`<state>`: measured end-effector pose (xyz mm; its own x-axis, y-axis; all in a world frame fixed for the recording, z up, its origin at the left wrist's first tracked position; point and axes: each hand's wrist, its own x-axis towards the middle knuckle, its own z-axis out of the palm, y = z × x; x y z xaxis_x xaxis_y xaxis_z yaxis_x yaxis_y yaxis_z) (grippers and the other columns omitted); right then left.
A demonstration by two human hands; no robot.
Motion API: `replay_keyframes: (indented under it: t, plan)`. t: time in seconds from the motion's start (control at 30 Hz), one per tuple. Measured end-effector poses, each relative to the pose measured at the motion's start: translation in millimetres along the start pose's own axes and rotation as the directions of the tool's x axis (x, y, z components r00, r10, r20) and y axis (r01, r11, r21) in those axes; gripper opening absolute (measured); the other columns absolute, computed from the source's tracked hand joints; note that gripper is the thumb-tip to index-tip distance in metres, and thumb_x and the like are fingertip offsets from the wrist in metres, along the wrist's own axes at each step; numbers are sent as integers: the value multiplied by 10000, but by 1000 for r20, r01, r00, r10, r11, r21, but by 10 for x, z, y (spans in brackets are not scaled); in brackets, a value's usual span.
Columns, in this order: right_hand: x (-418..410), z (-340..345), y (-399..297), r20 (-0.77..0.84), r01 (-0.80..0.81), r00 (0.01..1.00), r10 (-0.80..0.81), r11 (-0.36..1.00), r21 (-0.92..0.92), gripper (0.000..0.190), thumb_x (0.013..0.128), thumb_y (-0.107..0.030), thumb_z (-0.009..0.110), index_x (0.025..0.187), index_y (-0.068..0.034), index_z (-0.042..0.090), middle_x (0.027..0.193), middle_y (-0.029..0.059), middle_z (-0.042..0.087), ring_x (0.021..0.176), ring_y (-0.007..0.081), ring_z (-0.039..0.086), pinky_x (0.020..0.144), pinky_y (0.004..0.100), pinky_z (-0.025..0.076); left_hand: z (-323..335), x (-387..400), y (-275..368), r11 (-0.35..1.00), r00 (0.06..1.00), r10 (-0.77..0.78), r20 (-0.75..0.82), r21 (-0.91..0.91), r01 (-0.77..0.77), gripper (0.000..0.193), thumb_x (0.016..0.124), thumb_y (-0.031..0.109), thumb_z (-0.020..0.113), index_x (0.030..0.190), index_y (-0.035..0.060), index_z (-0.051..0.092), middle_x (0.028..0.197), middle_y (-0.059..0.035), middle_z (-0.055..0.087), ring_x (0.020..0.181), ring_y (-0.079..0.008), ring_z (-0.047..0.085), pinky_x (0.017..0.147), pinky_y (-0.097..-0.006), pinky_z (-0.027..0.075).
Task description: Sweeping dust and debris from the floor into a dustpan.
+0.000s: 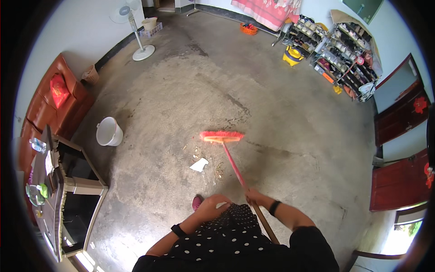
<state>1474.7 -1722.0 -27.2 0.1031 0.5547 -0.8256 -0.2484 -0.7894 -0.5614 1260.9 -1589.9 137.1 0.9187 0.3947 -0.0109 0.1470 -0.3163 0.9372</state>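
My right hand (253, 196) is closed around the handle of a push broom (222, 136) with red bristles. The handle slants from the broom head down past my right side. My left hand (216, 205) rests in front of my body near the polka-dot clothing, with a gap between thumb and fingers and nothing seen in it. On the concrete floor, just nearer to me than the bristles, lie a white scrap (199, 165) and small loose debris (219, 170). A maroon shoe (197, 202) shows beside my left hand.
A white bucket (109, 132) stands at left, by a low table (64, 190) and a brown sofa (61, 117). Farther off are a pedestal fan (144, 53), an orange basket (248, 29), a yellow bucket (292, 56) and shoe racks (347, 51). Red doors line the right wall.
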Motion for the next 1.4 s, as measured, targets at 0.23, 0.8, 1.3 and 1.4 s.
replay_keyframes:
  t: [0.23,0.8,1.3,1.4]
  plan:
    - [-1163,606,-194,-128,-177,977,169,983,-52,135,774,-192,470,806,-71,421,563,11,417,421,106,396,360,243,353,-731,-180,-848,973,967,-220,-128,46,227,135,731,163,526,789,58,588,795,-102,583,748,-265,557,674,-330,439]
    - [548,1079,-1473,40,242,951,-307,655,-716,245,811,-235,384,847,-15,488,592,93,513,489,191,503,426,321,401,-451,-1518,-2154,738,737,-669,-94,34,674,199,697,294,525,790,134,598,779,-105,597,756,-273,570,672,-350,454]
    - [-1146,679,-490,-129,-43,991,-47,783,-621,219,769,-237,463,802,-21,478,593,47,485,481,145,485,404,269,405,-355,-1396,-2751,773,775,-604,-187,98,626,242,701,289,451,717,85,581,761,-148,576,763,-313,543,661,-395,428]
    - [-1056,723,-517,-84,9,993,-86,750,-662,212,771,-223,459,838,-22,465,587,36,476,463,115,472,404,257,404,-325,-1540,-2743,755,748,-631,-203,61,653,223,691,261,444,691,89,586,745,-131,583,756,-294,551,662,-385,432]
